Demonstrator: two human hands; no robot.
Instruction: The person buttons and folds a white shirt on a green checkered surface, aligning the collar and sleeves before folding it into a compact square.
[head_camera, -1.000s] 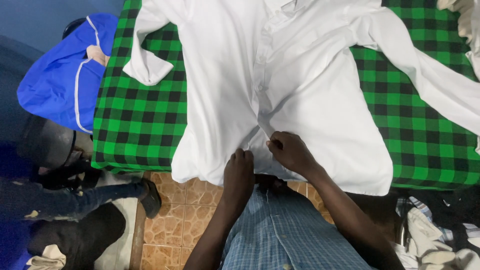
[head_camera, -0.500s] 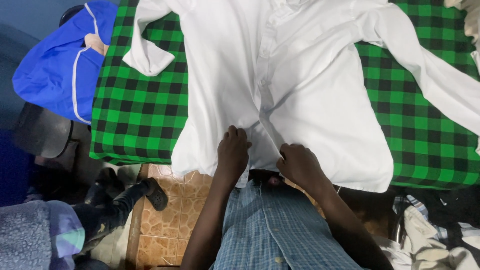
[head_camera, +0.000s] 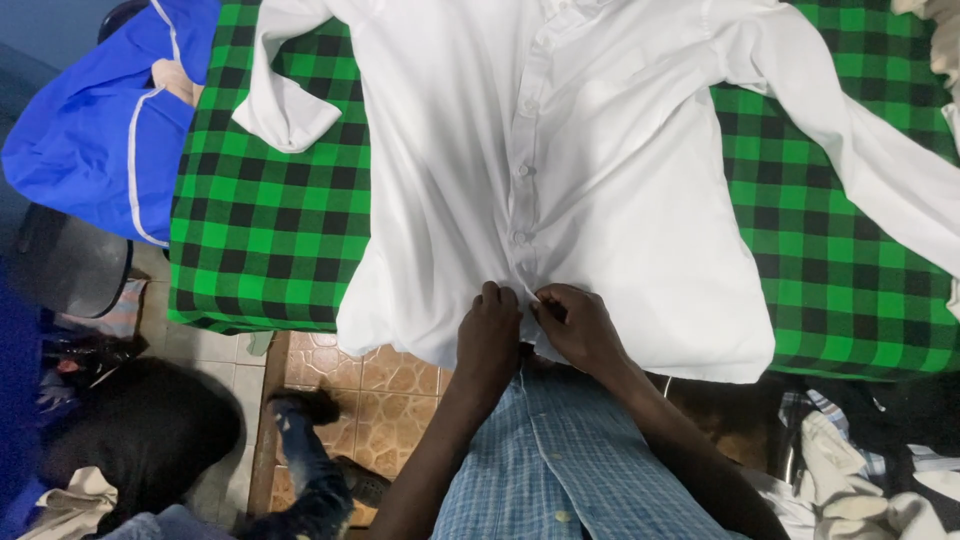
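From my head camera, looking straight down, the white button-up shirt (head_camera: 590, 170) lay face up across the counter (head_camera: 270, 250), which was covered in a green-and-black checked cloth. Its hem hung over the near edge toward me, one sleeve was folded back at the cuff on the left, and the other stretched out to the right.

My left hand (head_camera: 490, 335) and my right hand (head_camera: 580, 330) met at the bottom of the front placket, just below the lowest fastened button. Both were closed in a pinch on the two fabric edges there, fingertips almost touching each other.

Judging by the placket, the buttons above my hands looked done up in a neat line toward the collar, so the fastening seemed nearly finished; only the last bit at the hem appeared left, though I could not see whether a button sat under my fingers.

A blue garment (head_camera: 100, 140) lay off the counter's left end, and another person's dark shoe (head_camera: 300, 410) stood on the tiled floor (head_camera: 390, 375).
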